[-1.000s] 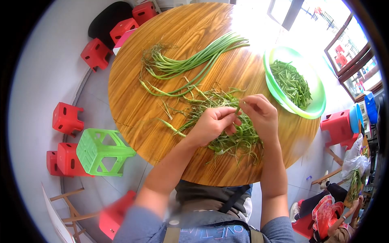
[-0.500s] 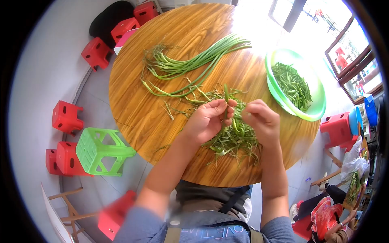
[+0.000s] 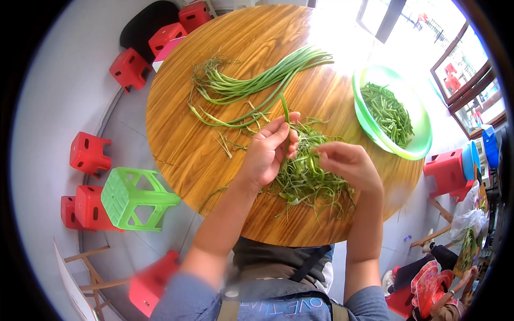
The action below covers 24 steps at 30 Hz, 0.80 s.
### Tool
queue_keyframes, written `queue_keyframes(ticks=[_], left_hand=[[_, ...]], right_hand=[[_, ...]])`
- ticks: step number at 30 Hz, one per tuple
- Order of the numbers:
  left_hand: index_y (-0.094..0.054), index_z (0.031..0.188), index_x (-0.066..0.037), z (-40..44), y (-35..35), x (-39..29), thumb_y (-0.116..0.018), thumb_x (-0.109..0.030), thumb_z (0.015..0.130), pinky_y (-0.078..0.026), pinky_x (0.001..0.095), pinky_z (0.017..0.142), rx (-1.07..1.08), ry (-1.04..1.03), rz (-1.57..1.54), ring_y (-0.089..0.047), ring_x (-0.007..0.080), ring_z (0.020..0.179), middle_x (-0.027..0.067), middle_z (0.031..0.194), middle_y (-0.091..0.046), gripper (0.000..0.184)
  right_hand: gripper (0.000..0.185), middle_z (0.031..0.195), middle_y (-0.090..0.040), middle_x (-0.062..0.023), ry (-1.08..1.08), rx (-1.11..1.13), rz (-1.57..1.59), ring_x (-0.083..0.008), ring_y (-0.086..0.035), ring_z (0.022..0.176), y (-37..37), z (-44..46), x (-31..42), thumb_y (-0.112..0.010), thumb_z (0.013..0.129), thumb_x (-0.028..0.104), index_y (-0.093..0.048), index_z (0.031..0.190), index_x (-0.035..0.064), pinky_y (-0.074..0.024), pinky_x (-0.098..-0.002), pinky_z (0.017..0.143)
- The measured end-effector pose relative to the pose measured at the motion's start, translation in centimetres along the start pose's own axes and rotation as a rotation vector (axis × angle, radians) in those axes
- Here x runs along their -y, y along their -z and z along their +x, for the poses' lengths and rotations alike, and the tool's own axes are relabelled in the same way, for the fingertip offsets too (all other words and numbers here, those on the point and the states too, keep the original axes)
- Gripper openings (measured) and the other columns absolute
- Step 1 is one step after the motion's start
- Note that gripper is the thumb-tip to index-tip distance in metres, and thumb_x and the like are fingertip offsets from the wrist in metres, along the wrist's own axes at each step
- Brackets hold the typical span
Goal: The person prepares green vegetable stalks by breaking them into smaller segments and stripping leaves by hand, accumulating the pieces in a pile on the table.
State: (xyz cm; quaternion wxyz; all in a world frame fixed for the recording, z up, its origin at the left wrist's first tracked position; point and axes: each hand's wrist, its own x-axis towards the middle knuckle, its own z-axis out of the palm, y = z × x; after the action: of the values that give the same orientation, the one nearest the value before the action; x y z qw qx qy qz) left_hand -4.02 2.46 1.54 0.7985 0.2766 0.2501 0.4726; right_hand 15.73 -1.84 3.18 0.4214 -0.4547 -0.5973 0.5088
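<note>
My left hand is closed around a green stem, whose upper end sticks up past the fingers. To its right, my right hand has its thumb and fingertips pressed together over the heap; what they hold, if anything, is too small to name. Beneath both hands lies a pile of green trimmings. Farther back on the round wooden table rests a bunch of long green stems with stringy ends at the left. A green bowl at the right holds many cut green pieces.
A green stool and several red stools stand on the floor at the left. Another red stool with a blue basin is at the right. A seated person handles greens at the lower right.
My left hand has moved left and toward me with the stem, which now points upward. My right hand has drawn away from it, slightly toward me.
</note>
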Motion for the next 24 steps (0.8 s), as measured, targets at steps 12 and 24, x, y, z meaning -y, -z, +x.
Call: queue_keyframes(ticks=[12, 24], left_hand=[[-0.057, 0.107, 0.0, -0.8, -0.6, 0.9, -0.044, -0.013, 0.093, -0.038, 0.0183, 0.054, 0.102, 0.082, 0.498, -0.047, 0.0054, 0.061, -0.0003, 0.076, -0.057, 0.023], [-0.065, 0.086, -0.001, -1.3, -1.7, 1.5, -0.053, -0.019, 0.089, -0.037, 0.0181, 0.049, 0.146, 0.114, 0.638, -0.045, 0.0034, 0.054, -0.0006, 0.064, -0.056, 0.022]], right_hand=[[0.024, 0.065, -0.046, 0.007, 0.185, -0.607, -0.042, -0.0005, -0.037, 0.057, 1.4, 0.9, -0.8, -0.051, 0.094, 0.02, -0.063, 0.095, 0.0001, -0.0284, -0.017, 0.049], [0.011, 0.079, -0.058, 0.0026, 0.095, -0.257, 0.206, -0.0013, -0.049, 0.07, -0.8, 0.6, 0.0, -0.061, 0.086, 0.007, -0.064, 0.092, -0.0021, -0.0389, -0.0158, 0.057]])
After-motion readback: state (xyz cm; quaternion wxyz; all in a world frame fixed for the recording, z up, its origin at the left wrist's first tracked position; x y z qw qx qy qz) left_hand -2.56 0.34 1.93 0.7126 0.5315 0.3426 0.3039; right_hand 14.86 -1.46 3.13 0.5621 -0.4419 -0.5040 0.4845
